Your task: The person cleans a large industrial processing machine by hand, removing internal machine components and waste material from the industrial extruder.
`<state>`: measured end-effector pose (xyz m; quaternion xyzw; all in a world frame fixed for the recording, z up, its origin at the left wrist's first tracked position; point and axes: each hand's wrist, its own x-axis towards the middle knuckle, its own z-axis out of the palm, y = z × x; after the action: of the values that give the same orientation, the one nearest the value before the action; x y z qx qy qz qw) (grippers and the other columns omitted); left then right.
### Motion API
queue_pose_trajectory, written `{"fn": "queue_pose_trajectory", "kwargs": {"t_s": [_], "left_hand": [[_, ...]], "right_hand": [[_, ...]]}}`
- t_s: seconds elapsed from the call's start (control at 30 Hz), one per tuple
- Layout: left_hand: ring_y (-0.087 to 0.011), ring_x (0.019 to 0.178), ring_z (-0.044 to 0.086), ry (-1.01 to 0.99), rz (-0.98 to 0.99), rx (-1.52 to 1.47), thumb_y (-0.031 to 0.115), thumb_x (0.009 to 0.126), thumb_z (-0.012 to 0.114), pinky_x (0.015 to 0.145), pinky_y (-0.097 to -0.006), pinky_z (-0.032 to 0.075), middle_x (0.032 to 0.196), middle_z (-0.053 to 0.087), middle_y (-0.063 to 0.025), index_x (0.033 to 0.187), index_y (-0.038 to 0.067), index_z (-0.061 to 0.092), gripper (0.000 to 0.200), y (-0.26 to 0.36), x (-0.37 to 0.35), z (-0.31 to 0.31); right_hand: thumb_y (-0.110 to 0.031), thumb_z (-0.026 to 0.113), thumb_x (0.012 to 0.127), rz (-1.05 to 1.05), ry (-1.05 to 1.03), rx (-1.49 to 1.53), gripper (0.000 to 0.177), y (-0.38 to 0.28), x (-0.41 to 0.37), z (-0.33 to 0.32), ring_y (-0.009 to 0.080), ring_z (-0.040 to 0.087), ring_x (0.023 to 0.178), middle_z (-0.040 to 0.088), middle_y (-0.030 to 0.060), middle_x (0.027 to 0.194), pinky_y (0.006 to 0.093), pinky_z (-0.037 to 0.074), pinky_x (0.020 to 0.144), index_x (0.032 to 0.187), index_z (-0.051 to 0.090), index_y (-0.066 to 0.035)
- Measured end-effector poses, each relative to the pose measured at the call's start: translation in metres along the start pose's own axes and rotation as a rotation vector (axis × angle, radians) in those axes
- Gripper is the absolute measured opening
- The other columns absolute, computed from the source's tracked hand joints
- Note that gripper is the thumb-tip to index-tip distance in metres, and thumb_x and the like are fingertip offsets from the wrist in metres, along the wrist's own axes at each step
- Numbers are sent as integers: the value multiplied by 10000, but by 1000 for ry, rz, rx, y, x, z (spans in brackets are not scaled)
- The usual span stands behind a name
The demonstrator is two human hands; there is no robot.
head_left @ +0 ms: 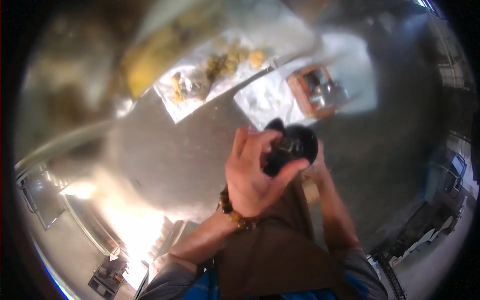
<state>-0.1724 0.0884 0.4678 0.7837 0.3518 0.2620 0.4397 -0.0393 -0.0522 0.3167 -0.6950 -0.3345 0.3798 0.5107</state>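
Note:
A dark, glossy round object [298, 146] with a black lobe at its upper left is up in front of me, over the grey surface. My left hand [252, 170] is closed around its left side, with the thumb across its lower front. A beaded bracelet [231, 212] circles the left wrist. On the object's far right edge is my right hand [316, 167], its fingers mostly hidden behind the object. Below that hand shows a small tan piece [311, 192]. Glare and blur hide what exactly the dark object is.
Ahead, a reddish-brown wooden frame or box [299, 92] with shiny items inside rests on white sheeting [260, 102]. Left of it, yellowish-brown lumps [225, 64] lie on another white sheet [175, 111]. A blurred yellow shape [145, 72] crosses the upper left. Strong light glares at lower left.

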Motion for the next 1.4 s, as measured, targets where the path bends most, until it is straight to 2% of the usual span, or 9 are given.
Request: {"fn": "queue_pose_trajectory", "kwargs": {"t_s": [0.17, 0.4, 0.47, 0.57, 0.63, 0.7, 0.93, 1.23, 1.4], "left_hand": [[-75, 666, 567, -40, -274, -130, 154, 756, 892, 573, -230, 461, 810, 613, -20, 1070, 32, 672, 403, -6, -12, -11], [-91, 771, 678, -243, -297, -188, -56, 837, 752, 611, -238, 534, 868, 691, -49, 1110, 29, 690, 292, -34, -12, -39], [-101, 736, 680, -236, -20, 43, -84, 860, 703, 593, -245, 538, 880, 683, -55, 1046, 32, 714, 220, -43, -7, -44], [-244, 759, 715, -177, -169, -17, -49, 816, 702, 647, -302, 566, 962, 721, -128, 983, 50, 732, 197, -46, -1, -49], [-244, 758, 704, -166, -269, -100, -82, 800, 679, 663, -317, 562, 934, 715, -115, 967, 48, 737, 220, -43, 5, -52], [-144, 759, 678, -159, -4, -49, -154, 788, 681, 656, -281, 541, 913, 668, -69, 1002, 44, 743, 299, -50, 12, -53], [-253, 903, 695, -395, 7, 254, 75, 899, 678, 767, -343, 544, 856, 742, -86, 1085, 64, 732, 193, -50, 36, -29], [-337, 1041, 646, -432, 230, 107, 55, 823, 727, 861, -410, 534, 1132, 696, -127, 1147, 73, 687, 327, -47, 24, -8], [-346, 1031, 631, -591, 234, 182, 21, 739, 771, 886, -409, 523, 1075, 683, -118, 1093, 74, 683, 368, -36, 16, -13]], "right_hand": [[-351, 832, 656, -161, 23, -375, 376, -16, 5, 3, 335, 694, 717, 703, 105, 774, 399, 545, 655, 909, 711, -100], [-398, 815, 650, -130, -47, -308, 383, -2, -1, 4, 342, 693, 725, 707, 110, 783, 405, 545, 660, 883, 716, -110], [-412, 810, 644, -93, -73, -362, 397, 3, -3, 6, 345, 692, 737, 708, 110, 790, 412, 543, 669, 886, 716, -112], [-414, 805, 634, -94, -44, -270, 404, 12, -8, 11, 348, 693, 761, 710, 109, 804, 421, 541, 690, 895, 717, -118], [-403, 809, 622, -103, -63, -335, 399, 6, -8, 11, 345, 693, 774, 707, 106, 803, 426, 539, 708, 891, 711, -124], [-392, 814, 613, -104, -96, -431, 394, 3, -9, 12, 342, 692, 781, 703, 103, 799, 428, 537, 721, 883, 705, -127], [-337, 819, 579, -10, -186, -530, 372, 23, -16, 5, 358, 660, 784, 659, 117, 782, 443, 507, 767, 831, 659, -116], [-336, 827, 546, 66, -149, -594, 421, 51, -35, -10, 364, 658, 811, 672, 121, 819, 442, 509, 777, 860, 662, -109], [-333, 842, 524, 207, -168, -569, 464, 57, -42, -18, 368, 665, 846, 700, 128, 875, 448, 522, 789, 899, 681, -110]]}}
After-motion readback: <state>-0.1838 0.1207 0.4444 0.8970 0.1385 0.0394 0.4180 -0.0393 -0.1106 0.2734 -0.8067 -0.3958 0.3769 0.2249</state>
